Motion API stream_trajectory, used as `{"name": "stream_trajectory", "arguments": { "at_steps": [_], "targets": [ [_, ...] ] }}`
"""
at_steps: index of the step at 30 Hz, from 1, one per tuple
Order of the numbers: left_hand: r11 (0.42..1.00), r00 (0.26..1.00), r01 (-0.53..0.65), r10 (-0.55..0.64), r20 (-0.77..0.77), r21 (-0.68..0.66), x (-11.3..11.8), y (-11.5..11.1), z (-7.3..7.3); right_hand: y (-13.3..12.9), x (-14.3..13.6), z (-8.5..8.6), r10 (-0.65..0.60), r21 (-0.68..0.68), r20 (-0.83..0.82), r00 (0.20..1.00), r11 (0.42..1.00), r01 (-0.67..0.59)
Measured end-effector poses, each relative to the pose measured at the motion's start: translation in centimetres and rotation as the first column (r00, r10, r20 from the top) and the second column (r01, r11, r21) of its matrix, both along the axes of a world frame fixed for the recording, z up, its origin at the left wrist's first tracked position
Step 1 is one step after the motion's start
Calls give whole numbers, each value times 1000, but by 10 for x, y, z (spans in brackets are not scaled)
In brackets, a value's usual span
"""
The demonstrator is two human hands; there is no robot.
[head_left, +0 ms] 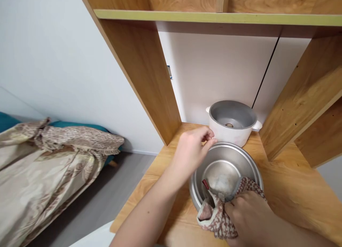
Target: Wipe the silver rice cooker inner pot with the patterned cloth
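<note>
A round metal basin (236, 152) sits on the wooden desktop, its inside worn and dull. My right hand (244, 213) is closed on a bunched, brown-and-white patterned cloth (219, 218) pressed against the basin's near side. A small dark red tab (205, 184) shows inside the basin, near the cloth. My left hand (195, 143) hovers by the basin's far left rim, its fingers curled toward the thumb; whether anything is between them I cannot make out. Just behind the basin stands a white pot-like cooker body (227, 134) with side handles and a grey interior.
Wooden side panels (149, 86) flank the desktop (294, 190), and a yellow-green-edged shelf (213, 17) crosses above. To the left, a bed (53, 175) with a patterned cover stands on a grey floor (107, 184). A white object (93, 236) is partly visible below the desk's left edge.
</note>
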State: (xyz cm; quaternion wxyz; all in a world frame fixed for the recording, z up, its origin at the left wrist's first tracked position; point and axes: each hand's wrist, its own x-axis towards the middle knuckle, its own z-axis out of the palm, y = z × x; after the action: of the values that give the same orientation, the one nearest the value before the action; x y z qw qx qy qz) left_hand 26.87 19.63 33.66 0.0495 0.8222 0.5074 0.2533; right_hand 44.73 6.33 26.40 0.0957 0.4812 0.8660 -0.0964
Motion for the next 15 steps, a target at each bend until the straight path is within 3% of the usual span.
{"name": "stream_trajectory", "arguments": {
  "at_steps": [3,5,10,15],
  "targets": [
    [981,968,-135,100,-231,-143,13,19,-12,3,-1,1,-3,-71,69,998,997,8],
    [968,945,-163,97,-313,-191,22,26,-23,4,0,1,16,-55,81,997,998,-11],
    [944,908,-134,-6,-420,-302,33,32,-51,2,5,-11,101,81,56,993,991,-106],
    [931,891,-78,-96,-445,-357,30,37,-60,-4,1,-41,174,216,-19,985,962,-166]
  ]
}}
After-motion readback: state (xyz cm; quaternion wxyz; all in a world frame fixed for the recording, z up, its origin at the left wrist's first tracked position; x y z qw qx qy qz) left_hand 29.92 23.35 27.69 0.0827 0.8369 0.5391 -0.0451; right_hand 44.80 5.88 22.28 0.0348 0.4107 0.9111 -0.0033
